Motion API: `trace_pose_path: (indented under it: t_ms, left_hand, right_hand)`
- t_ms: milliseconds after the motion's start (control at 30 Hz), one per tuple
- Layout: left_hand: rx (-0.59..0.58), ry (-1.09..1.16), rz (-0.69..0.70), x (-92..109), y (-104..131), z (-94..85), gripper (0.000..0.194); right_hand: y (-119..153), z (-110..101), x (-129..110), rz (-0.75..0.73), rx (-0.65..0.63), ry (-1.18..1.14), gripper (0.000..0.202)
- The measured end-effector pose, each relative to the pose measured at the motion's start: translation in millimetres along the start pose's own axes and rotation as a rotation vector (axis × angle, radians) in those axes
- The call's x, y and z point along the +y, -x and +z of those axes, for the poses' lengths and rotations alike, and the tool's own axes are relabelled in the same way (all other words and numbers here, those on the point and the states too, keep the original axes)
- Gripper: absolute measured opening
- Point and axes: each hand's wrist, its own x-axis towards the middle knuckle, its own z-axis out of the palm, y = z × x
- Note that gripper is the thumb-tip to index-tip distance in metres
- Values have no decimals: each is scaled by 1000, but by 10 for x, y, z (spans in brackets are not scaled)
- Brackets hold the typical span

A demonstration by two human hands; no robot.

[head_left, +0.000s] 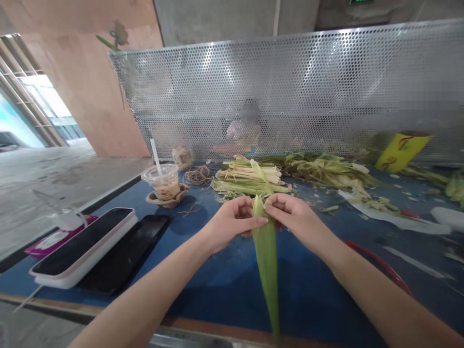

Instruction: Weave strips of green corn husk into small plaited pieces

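At nine o'clock on the blue table: a white-cased phone lying on a dark tablet. At eleven o'clock: a lidded plastic cup with a straw, part-filled with a pale brownish drink, seated in a cardboard holder; beside it a coil of twine. At the centre: left hand and right hand, each grip pinched shut on the upper end of one long green leaf, fingertips nearly meeting across it, leaf hanging down toward six o'clock over the table edge. At twelve o'clock, just beyond: a neat stack of leaves. At one o'clock: a looser heap of husks. At two o'clock: a yellow container against the perforated metal screen, contents hidden. Behind the screen: possibly a seated person, too blurred to say.
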Motion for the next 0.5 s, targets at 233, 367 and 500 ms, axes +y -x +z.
trace_pose_path:
  t_ms: [233, 367, 500]
  left_hand:
    - [131, -181, 13, 8, -14, 3, 20]
    - [160, -208, 42, -10, -31, -2, 19]
    - [151, -251, 111, -47, -54, -19, 19]
  right_hand:
    - [4, 16, -4, 0, -71, -80, 24]
    - [3, 29, -11, 29, -50, -89, 22]
    - [-3, 32, 20, 59, -24, -145, 22]
